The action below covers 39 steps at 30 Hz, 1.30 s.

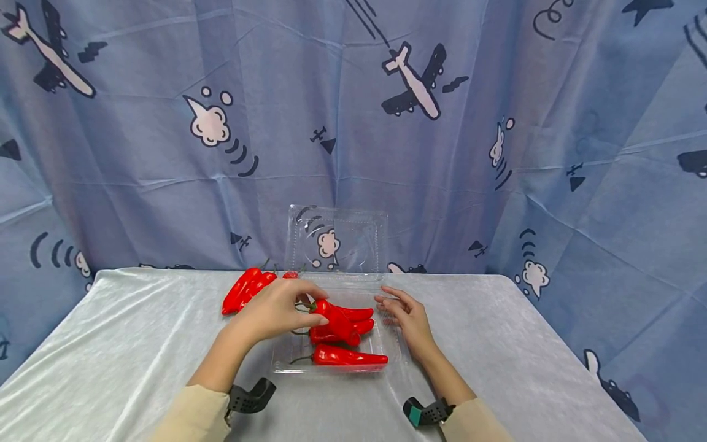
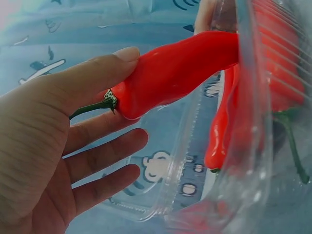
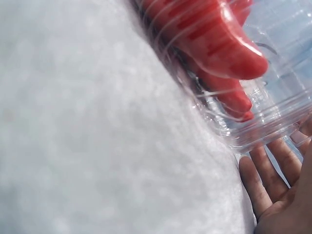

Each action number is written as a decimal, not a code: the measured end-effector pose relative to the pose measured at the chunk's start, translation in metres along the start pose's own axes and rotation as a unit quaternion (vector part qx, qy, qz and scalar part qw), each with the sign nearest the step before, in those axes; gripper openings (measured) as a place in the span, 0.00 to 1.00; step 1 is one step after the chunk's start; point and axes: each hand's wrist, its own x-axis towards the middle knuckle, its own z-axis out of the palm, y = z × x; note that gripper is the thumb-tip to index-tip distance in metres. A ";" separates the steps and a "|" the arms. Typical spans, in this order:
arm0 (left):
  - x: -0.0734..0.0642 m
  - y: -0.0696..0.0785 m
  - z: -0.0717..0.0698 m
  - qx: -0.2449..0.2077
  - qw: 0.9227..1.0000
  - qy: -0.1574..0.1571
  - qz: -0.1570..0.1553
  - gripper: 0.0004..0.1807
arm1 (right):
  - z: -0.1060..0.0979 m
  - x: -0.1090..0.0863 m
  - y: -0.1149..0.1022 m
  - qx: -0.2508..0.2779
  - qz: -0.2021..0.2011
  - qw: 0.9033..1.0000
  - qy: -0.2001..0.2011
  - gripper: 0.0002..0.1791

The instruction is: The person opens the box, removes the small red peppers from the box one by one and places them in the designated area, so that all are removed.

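Note:
My left hand point(image 1: 272, 311) pinches a red chili pepper point(image 1: 338, 324) by its stem end, between thumb and index finger. In the left wrist view the other fingers stay extended below the pepper point(image 2: 175, 73), whose tip reaches over the wall of a clear plastic clamshell box point(image 2: 253, 122). Several more red peppers lie inside the box; the nearest pepper point(image 1: 349, 355) runs along its front side. My right hand point(image 1: 410, 319) is at the box's right wall, fingers loosely spread. In the right wrist view its fingers point(image 3: 265, 178) are right at the box's outer edge.
The box's transparent lid point(image 1: 361, 242) stands raised at the back. Left of the box, several loose red peppers point(image 1: 241, 291) lie on the pale cloth-covered table point(image 1: 149, 331). A blue patterned curtain point(image 1: 353, 141) hangs behind the table.

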 end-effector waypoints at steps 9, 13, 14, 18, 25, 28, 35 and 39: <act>-0.001 -0.003 -0.007 0.001 1.000 0.019 0.022 0.18 | -0.001 0.000 0.000 -0.002 0.001 1.000 -0.002 0.22; -0.002 -0.003 -0.011 0.000 0.999 0.030 0.027 0.17 | -0.001 0.001 0.001 -0.001 -0.001 1.000 -0.004 0.22; -0.002 -0.003 -0.011 0.000 0.999 0.034 0.026 0.17 | -0.001 0.001 0.001 -0.001 -0.001 1.000 -0.004 0.22; -0.004 -0.002 -0.014 -0.006 0.998 0.053 0.027 0.17 | -0.001 0.001 0.000 0.002 0.000 1.000 -0.005 0.22; -0.006 -0.002 -0.018 -0.005 0.997 0.069 0.029 0.18 | -0.001 0.000 0.000 0.003 0.001 1.000 -0.005 0.22; -0.006 -0.003 -0.019 -0.006 0.996 0.080 0.032 0.18 | -0.001 0.000 0.000 0.001 0.000 1.000 -0.005 0.22; -0.007 -0.007 -0.025 -0.029 0.994 0.103 0.030 0.17 | -0.001 0.000 0.000 0.002 0.000 1.000 -0.001 0.22; -0.009 -0.010 -0.030 -0.061 0.992 0.112 0.018 0.15 | 0.000 0.000 0.000 0.004 0.001 1.000 0.000 0.22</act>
